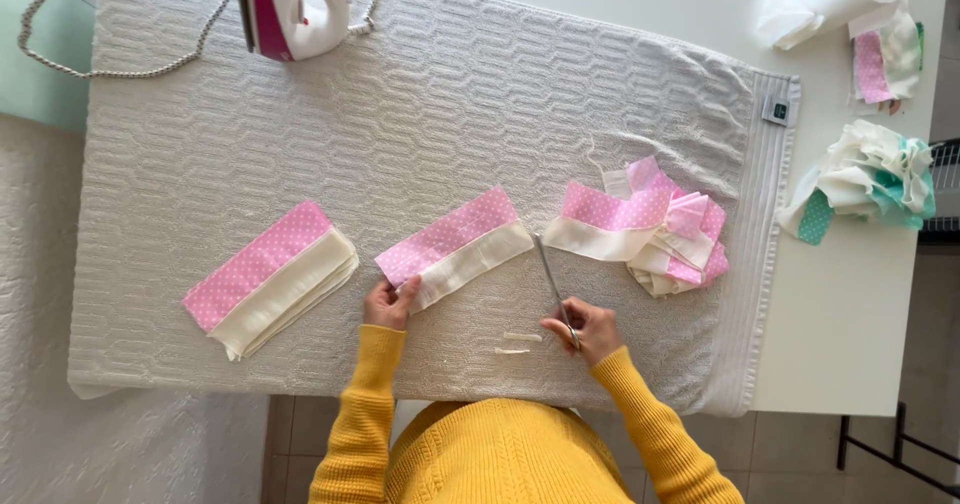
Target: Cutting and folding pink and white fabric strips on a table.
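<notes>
On a grey towel-covered surface (420,114), I see my left hand (388,304) pinning a pink-and-cream fabric strip (455,248); my right hand (590,330) grips silver scissors (553,282). One stack (270,279) lies trimmed, a joined heap (650,229) remains.

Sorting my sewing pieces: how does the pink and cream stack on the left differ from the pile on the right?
The left stack lies flat and squared, edges lined up; the right pile is loose and jumbled, pieces folded over one another. The left stack sits apart from both hands; the right pile lies just past the scissors held in the right hand. Both are pink dotted and cream fabric on the grey towel.
</notes>
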